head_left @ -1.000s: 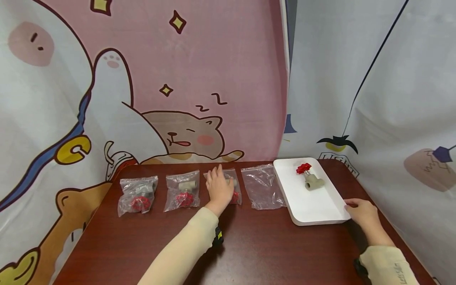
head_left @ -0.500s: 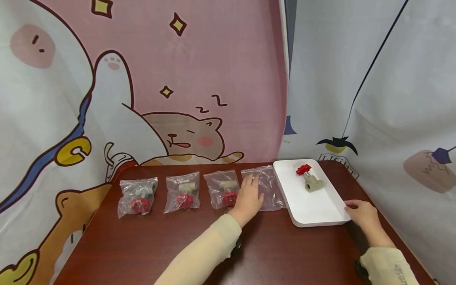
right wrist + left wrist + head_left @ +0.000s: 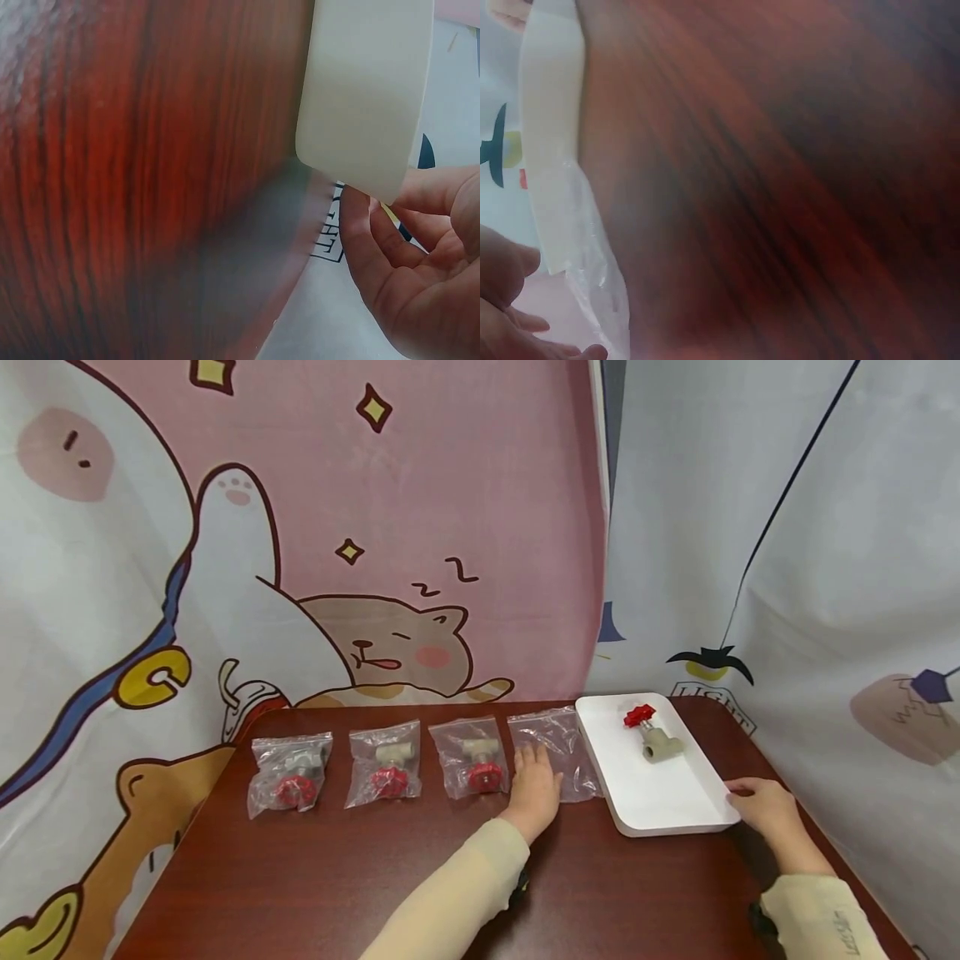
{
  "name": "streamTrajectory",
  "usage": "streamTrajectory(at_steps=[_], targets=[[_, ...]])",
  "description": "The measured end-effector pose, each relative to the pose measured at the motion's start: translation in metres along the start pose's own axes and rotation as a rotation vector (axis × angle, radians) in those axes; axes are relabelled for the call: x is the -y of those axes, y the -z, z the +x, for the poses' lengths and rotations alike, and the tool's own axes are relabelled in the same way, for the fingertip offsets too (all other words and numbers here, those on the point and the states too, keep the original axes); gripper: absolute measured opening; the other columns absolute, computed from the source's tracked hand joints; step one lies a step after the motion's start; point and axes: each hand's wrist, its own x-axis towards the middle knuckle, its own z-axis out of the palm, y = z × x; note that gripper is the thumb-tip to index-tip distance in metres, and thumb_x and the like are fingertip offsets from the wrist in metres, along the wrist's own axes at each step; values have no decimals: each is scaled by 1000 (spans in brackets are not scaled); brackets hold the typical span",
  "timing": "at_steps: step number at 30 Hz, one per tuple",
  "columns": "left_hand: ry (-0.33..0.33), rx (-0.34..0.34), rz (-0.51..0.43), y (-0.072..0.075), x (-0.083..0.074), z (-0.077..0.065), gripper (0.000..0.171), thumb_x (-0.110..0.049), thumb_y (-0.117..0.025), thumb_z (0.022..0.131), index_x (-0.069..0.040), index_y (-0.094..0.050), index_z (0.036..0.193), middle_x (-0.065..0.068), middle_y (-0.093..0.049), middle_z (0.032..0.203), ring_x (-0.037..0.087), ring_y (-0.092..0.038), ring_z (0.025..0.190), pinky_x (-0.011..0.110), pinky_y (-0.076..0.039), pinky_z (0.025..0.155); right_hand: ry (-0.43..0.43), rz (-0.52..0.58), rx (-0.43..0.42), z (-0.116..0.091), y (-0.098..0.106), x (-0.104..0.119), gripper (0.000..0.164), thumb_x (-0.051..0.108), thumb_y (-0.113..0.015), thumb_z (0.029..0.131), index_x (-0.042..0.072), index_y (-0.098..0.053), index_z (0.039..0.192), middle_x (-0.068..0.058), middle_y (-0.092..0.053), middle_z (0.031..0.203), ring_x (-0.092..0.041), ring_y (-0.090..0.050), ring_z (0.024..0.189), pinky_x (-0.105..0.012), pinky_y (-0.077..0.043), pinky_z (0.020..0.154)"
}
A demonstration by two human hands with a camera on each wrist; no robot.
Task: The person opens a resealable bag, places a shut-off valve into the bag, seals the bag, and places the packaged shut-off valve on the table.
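My left hand (image 3: 536, 793) rests with extended, slightly bent fingers at the left part of a flat, empty clear zip bag (image 3: 576, 764). In the left wrist view, its fingers (image 3: 502, 277) are beside the crinkled plastic. At the near right corner of a white tray (image 3: 667, 802), my right hand (image 3: 768, 818) pinches the edge; the right wrist view shows the thumb and fingers (image 3: 360, 247) at that corner. Inside the tray lies a beige pipe valve (image 3: 662, 743) with a red handwheel (image 3: 639, 716).
Left of the empty bag, three zip bags lie in a row: a near one (image 3: 471, 756), a middle one (image 3: 384, 764) and a far-left one (image 3: 288, 772). Each holds a red-wheeled valve. The brown table (image 3: 337, 877) meets printed curtains behind and at the sides.
My left hand has moved right, from over the third bagged valve to the empty bag, then slightly nearer me. The right hand and tray have stayed in place.
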Motion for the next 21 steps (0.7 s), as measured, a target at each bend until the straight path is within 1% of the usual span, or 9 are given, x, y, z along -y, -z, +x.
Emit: streamTrajectory(at_steps=[3,6,10,12,15,19,21], targets=[[26,-33,10,-4,1,0,59,-22,-65,89,4,-41,137,29,-40,140,42,-36,133,45,-49,92,24,-19,5,2,1,0,33,11,-57,87,-13,-59,110,-41,-51,116,-50,-49,95,-58,-42,80],[47,-57,2,-7,4,1,58,-13,-67,85,6,-44,135,31,-42,137,42,-42,127,42,-50,92,50,-41,8,3,2,-1,33,11,-56,87,-13,-60,108,-41,-51,114,-52,-49,94,-58,-41,80],[87,-49,-26,-9,9,2,58,0,-65,80,6,-45,134,32,-43,135,40,-48,117,39,-49,93,40,-47,20,4,3,-1,33,11,-56,86,-13,-59,109,-42,-50,115,-52,-48,95,-59,-41,80],[107,-42,-50,-8,10,3,59,3,-64,79,4,-45,135,32,-43,135,40,-49,114,40,-49,93,31,-44,21,4,3,1,33,11,-56,86,-13,-59,110,-42,-50,117,-52,-47,96,-60,-40,82],[145,-47,-112,-6,11,3,64,5,-66,76,1,-45,136,31,-44,133,42,-49,111,43,-48,92,26,-40,26,5,3,1,33,11,-55,87,-13,-59,110,-41,-50,117,-52,-48,96,-60,-40,83],[198,-65,-221,-2,9,5,82,3,-75,64,-4,-42,138,27,-48,129,42,-49,108,48,-47,90,35,-38,32,5,3,-1,33,11,-55,87,-13,-59,110,-41,-51,115,-50,-49,94,-58,-42,81],[207,-78,-284,-3,8,6,90,-1,-80,61,-5,-38,140,24,-51,126,41,-47,107,49,-45,90,48,-41,21,4,3,-1,32,11,-56,87,-13,-59,109,-41,-51,114,-50,-50,93,-58,-42,80]])
